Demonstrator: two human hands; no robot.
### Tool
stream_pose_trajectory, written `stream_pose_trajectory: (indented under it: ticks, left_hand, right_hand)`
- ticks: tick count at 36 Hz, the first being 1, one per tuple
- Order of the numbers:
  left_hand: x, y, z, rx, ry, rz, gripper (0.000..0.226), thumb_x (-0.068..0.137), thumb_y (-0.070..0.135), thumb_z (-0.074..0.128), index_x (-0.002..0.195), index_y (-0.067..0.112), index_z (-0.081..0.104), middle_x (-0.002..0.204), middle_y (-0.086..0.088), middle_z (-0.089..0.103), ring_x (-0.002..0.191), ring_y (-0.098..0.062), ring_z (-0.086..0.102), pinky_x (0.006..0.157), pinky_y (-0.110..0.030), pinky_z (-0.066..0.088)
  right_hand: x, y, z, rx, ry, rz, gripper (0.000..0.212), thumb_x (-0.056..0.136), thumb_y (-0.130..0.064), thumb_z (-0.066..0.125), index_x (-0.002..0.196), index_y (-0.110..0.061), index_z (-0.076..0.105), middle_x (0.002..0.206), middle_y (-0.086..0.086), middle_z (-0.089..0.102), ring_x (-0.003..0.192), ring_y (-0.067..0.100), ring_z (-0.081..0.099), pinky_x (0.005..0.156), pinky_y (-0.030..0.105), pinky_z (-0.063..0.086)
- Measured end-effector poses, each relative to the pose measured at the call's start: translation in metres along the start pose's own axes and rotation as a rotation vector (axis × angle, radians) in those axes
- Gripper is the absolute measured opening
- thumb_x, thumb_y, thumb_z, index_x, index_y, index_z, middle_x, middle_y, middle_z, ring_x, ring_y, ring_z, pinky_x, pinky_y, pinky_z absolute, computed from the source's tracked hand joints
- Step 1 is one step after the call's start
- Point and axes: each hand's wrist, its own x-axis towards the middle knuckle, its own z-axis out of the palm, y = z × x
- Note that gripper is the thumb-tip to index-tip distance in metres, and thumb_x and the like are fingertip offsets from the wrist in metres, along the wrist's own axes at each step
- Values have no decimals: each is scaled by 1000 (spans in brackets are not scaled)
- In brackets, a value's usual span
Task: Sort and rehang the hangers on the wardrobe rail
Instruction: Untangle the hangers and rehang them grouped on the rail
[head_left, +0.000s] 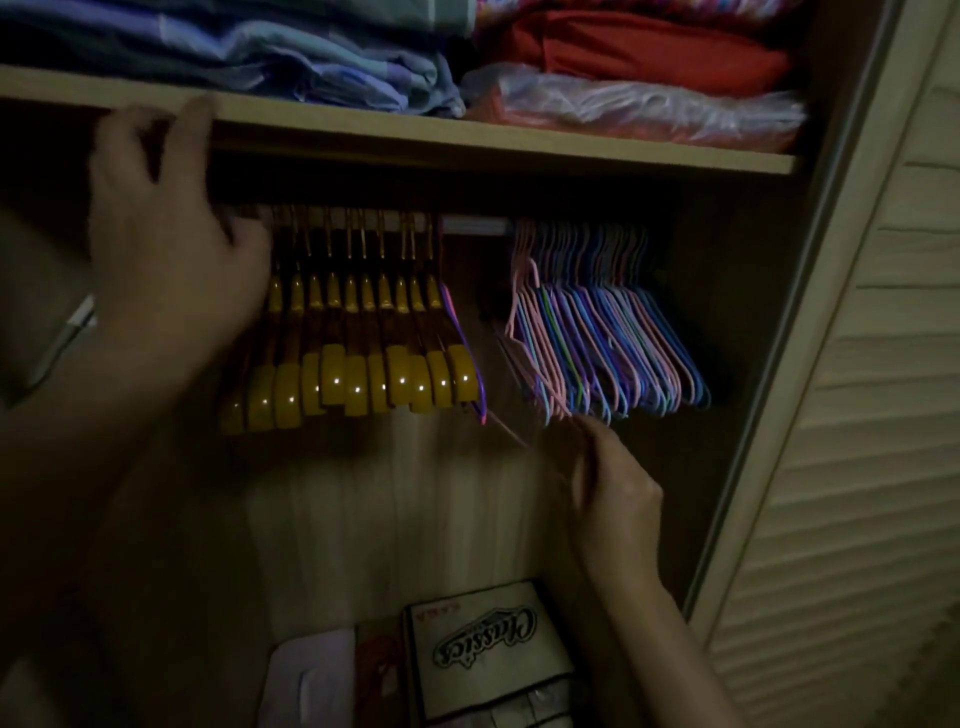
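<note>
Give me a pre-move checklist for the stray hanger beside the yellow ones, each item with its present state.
1. Rail has a bare gap between the groups: ok.
2. Yellow hangers bunched together: ok.
3. Purple hanger sits with the yellow group, not the thin coloured hangers: not ok.
4. Left hand at the rail's left end, grip: cannot tell.
5. Right hand pinching a thin pink hanger: cannot tell, blurred.

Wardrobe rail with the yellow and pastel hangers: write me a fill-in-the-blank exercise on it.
1. The chunky yellow wooden hangers hang on the ____ part of the metal rail.
2. The right hand reaches the bottom of the thin ____ wire hangers.
3. The folded red cloth lies on the shelf ____ the rail.

Missing words: left; pastel; above
</note>
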Motion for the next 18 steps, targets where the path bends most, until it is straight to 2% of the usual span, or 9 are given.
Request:
stream_pose_trajectory:
  ticks: [2, 3, 6, 9, 11, 13, 14, 16, 18]
  left_hand:
    - [-33, -8, -3, -173, 25, -88, 65, 88, 39, 53, 149, 46, 30, 145, 11, 36, 129, 6, 37, 103, -22, 41]
    - [-54, -11, 0, -214, 37, -121, 59, 89, 37, 53, 144, 49, 36, 141, 16, 41, 124, 10, 41, 97, -21, 45]
    - [-131, -7, 17, -332, 9, -226, 42, 95, 25, 54, 129, 49, 47, 129, 13, 54, 117, -4, 54, 94, -34, 51]
    - [-218, 16, 21, -452, -233, -387, 32, 91, 26, 55, 117, 43, 55, 109, 37, 57, 100, -11, 60, 82, -13, 47]
    - [-275, 31, 12, -509, -468, -530, 30, 85, 38, 54, 109, 57, 57, 100, 44, 57, 90, -3, 63, 71, -13, 48]
    - [-318, 44, 5, -490, -649, -589, 22, 84, 47, 53, 100, 62, 56, 100, 40, 60, 89, 7, 63, 69, -17, 49]
    - [-335, 50, -2, -509, -740, -644, 23, 85, 40, 57, 97, 61, 58, 99, 37, 62, 88, 7, 63, 69, -14, 49]
    - [-361, 51, -11, -544, -848, -783, 36, 87, 13, 65, 89, 49, 65, 92, 31, 66, 87, -1, 65, 70, -6, 45]
    - [-372, 44, -30, -499, -862, -920, 36, 88, 1, 66, 95, 36, 65, 85, 24, 68, 92, -13, 64, 73, -9, 46]
  right_hand:
    - [-18, 4, -7, -5, -40, 15, 38, 90, -14, 58, 128, -18, 61, 101, -4, 71, 82, 0, 62, 73, 12, 43]
    - [-27, 6, -10, -4, -71, 17, 37, 90, -12, 60, 126, -19, 62, 99, -6, 71, 81, -2, 61, 72, 11, 42]
    - [-53, 14, -15, -15, -212, 26, 37, 89, -4, 64, 121, -22, 64, 91, -5, 71, 74, 4, 64, 64, 16, 46]
    - [-79, 19, -13, -63, -399, 49, 34, 89, -4, 64, 118, -22, 64, 85, -7, 68, 69, 4, 62, 57, 15, 45]
    - [-97, 22, -7, -76, -518, 97, 30, 91, -6, 63, 117, -22, 64, 88, -5, 70, 73, 8, 65, 59, 23, 52]
    - [-110, 23, -1, -76, -624, 121, 26, 94, -10, 60, 116, -23, 65, 92, 0, 73, 80, 15, 69, 66, 32, 55]
    - [-115, 22, 3, -62, -674, 114, 24, 96, -13, 59, 115, -25, 65, 94, 1, 73, 83, 17, 69, 68, 35, 54]
    - [-124, 17, 8, 4, -791, 89, 21, 98, -18, 56, 115, -27, 65, 97, -1, 72, 87, 17, 68, 72, 36, 53]
    - [-130, 8, 12, 108, -912, 49, 20, 99, -23, 56, 115, -31, 65, 96, -7, 73, 84, 9, 67, 70, 33, 51]
